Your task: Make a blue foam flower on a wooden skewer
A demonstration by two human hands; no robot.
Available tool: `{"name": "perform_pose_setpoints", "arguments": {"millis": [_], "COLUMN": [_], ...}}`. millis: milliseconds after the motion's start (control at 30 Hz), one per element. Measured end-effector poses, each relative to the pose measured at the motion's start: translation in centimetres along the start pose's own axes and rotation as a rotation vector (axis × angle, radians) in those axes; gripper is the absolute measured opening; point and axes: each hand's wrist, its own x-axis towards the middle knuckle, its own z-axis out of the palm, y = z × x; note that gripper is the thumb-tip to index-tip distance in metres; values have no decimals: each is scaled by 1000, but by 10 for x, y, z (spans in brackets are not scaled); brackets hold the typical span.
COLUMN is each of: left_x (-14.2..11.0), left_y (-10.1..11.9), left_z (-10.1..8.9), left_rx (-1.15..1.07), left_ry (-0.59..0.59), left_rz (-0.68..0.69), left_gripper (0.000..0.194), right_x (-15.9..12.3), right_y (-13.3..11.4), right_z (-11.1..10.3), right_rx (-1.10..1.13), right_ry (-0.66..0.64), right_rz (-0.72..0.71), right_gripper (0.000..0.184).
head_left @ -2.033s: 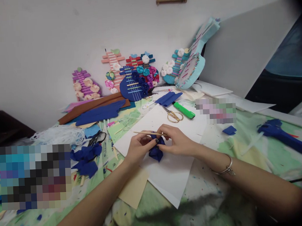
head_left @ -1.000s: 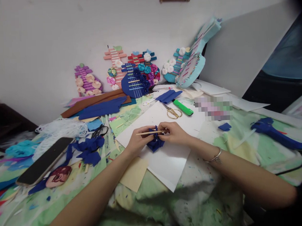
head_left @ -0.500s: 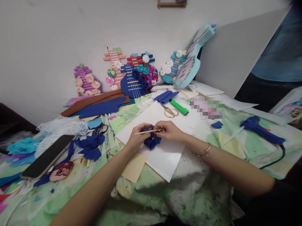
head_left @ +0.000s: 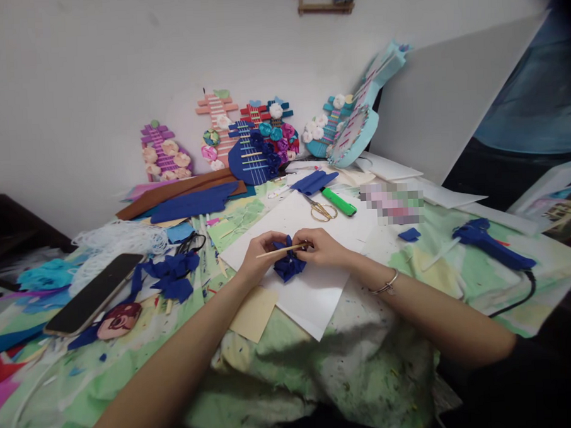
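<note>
Over a white sheet of paper in the middle of the table, my left hand is closed on the left side of a dark blue crepe-paper flower. My right hand pinches a thin wooden stick, which lies slantwise across the flower's top. Its fingers are also close against the flower's right side; whether they grip it too is hidden. Gold-handled scissors, a green box cutter and a folded blue paper strip rest just beyond my hands.
A blue glue gun with a cord lies at right. At left are a phone, blue paper scraps and white netting. Decorated paper lutes, one blue, lean against the wall. A beige card lies near the front.
The stick has tilted slightly, its right end higher. Both hands stay at the flower, almost unmoved; the view has shifted a little.
</note>
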Motion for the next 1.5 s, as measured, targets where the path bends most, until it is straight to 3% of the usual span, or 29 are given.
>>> {"name": "perform_pose_setpoints", "arguments": {"millis": [100,267,533,967,1500], "left_x": [0,-1,-1,-1,3], "left_y": [2,4,3,2,-1], "left_z": [1,1,1,0,-1], "left_rx": [8,20,-1,10,97], "left_ry": [7,15,61,28,-94], "left_rz": [21,17,20,21,84], "left_gripper": [34,31,32,30,30], "right_x": [0,1,3,4,4], "right_y": [-1,1,7,13,8], "right_z": [1,2,4,8,5], "right_rx": [-1,35,238,246,242], "right_ry": [16,59,125,155,209], "right_rz": [-7,38,114,135,95], "right_gripper": [3,15,22,13,8]}}
